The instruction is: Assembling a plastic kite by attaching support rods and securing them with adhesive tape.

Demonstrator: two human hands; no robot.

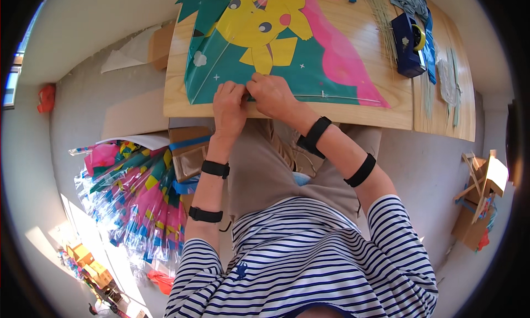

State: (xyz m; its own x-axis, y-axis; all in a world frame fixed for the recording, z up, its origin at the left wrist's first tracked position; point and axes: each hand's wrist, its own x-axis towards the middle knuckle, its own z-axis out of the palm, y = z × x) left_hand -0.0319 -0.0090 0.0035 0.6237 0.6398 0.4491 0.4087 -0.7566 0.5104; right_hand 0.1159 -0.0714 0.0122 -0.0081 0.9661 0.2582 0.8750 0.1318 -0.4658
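Observation:
A thin kite sheet (309,69), green and pink with a yellow cartoon figure printed on it, lies on the wooden table. Its near edge runs along the table's front, where a thin pale rod (348,99) shows to the right of my hands. My left hand (229,109) is closed at that edge, fingertips curled. Right beside it, my right hand (272,96) pinches the same edge, with its fingers bent downward. The fingertips of both hands almost meet, and whatever small part lies between them is hidden. Another thin rod (212,62) slants across the kite's left part.
A dark blue tape dispenser (407,47) stands at the table's right, beside bundles of thin sticks (382,20) and a clear plastic bag (446,81). Many plastic-wrapped kites (138,196) are heaped at my lower left, next to a cardboard box (190,134). Wooden table (400,111) boards meet at a seam.

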